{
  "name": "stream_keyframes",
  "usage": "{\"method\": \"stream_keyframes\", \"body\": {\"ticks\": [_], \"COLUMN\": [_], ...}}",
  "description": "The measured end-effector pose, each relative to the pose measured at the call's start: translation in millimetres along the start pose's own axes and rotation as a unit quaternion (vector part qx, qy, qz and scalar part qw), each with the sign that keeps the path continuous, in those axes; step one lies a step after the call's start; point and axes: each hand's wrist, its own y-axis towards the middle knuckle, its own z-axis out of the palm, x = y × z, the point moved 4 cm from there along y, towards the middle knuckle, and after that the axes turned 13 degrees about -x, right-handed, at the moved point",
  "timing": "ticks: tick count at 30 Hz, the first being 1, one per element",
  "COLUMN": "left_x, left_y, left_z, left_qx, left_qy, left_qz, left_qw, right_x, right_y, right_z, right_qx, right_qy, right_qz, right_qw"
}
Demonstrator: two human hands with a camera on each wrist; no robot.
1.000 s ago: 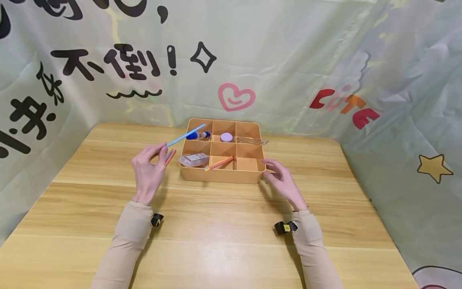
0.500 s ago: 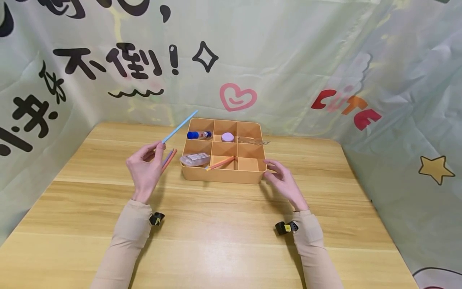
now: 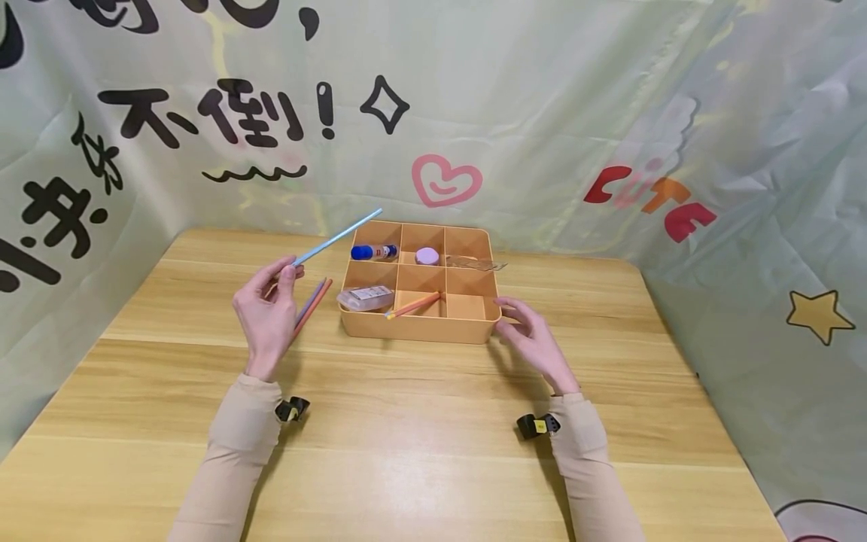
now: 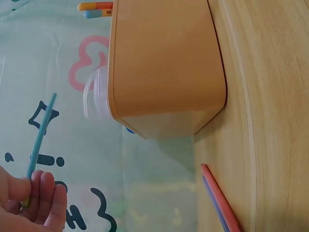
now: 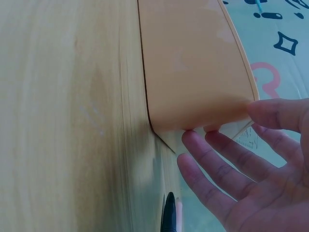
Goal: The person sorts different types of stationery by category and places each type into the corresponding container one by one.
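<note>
My left hand (image 3: 266, 309) pinches a slim light blue pencil (image 4: 41, 133) between thumb and fingers, holding it in the air, its far end pointing up toward the box. Below and to the right of that hand, a red pencil (image 4: 219, 195) and a purple pencil (image 4: 212, 200) lie side by side on the table. My right hand (image 3: 530, 339) touches the front right corner of the tan divided box (image 3: 420, 330), thumb at the rim and fairly straight fingertips at the side wall. An orange pencil (image 3: 416, 304) leans over the box's front rim.
Inside the box are a glue stick (image 3: 374, 252), a purple round thing (image 3: 427, 257), a clear plastic case (image 3: 366, 299) and a transparent ruler (image 3: 474, 263) jutting past the right rim. A black pointed thing (image 5: 169, 212) lies near my right hand. A printed cloth (image 3: 542, 113) hangs behind.
My left hand has drawn back to the left with the light blue pencil, whose far end first rose, then tilted lower. More of the red and purple pencils shows. My right hand stays at the box corner.
</note>
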Motion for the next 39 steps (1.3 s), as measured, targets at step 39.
{"method": "stream_keyframes", "body": {"ticks": [39], "left_x": [-23.4], "left_y": [-35.8], "left_z": [29.3], "left_qx": [0.15], "left_qy": [0.035], "left_qz": [0.186], "left_qw": [0.9704], "right_x": [2], "right_y": [-0.6], "right_z": [-1], "right_qx": [0.001], "right_qy": [-0.008], "right_qz": [0.007], "right_qw": [0.9999]}}
